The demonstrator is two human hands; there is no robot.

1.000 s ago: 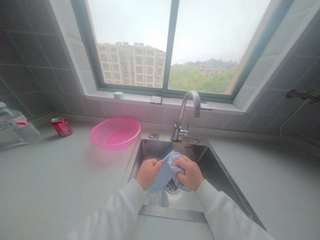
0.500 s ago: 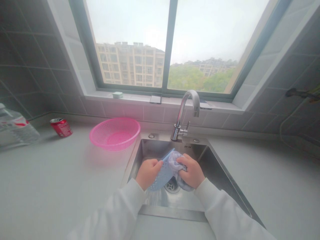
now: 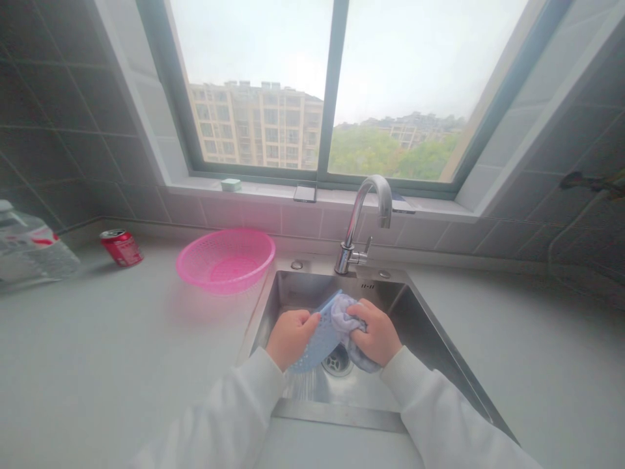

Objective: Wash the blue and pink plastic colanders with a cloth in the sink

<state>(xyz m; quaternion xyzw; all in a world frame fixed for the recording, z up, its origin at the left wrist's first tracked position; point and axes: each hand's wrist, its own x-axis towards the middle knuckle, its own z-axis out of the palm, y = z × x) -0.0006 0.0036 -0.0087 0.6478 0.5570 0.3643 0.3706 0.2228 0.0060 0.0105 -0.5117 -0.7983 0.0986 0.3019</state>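
Observation:
Over the steel sink point(image 3: 361, 400), my left hand point(image 3: 291, 337) grips the rim of a light blue plastic basket point(image 3: 317, 345) with holes in its wall. The basket is tilted on its side, and part of it is hidden behind my left hand and the cloth. My right hand point(image 3: 375, 331) is closed around a bunched pale purple-grey cloth point(image 3: 346, 314), which presses against the basket near its rim. One end of the cloth hangs down below my right hand. Under both hands the round drain point(image 3: 336, 361) shows at the sink bottom.
A chrome faucet point(image 3: 349, 228) rises behind the sink. Left of it on the counter point(image 3: 146, 352) stand a pink basket point(image 3: 225, 286), a red can point(image 3: 122, 249) and a clear plastic bottle point(image 3: 36, 251). A pale green box point(image 3: 231, 185) sits on the windowsill.
The view has shifted very slightly. Both hands keep their grips on the blue basket and the cloth, with almost no visible movement.

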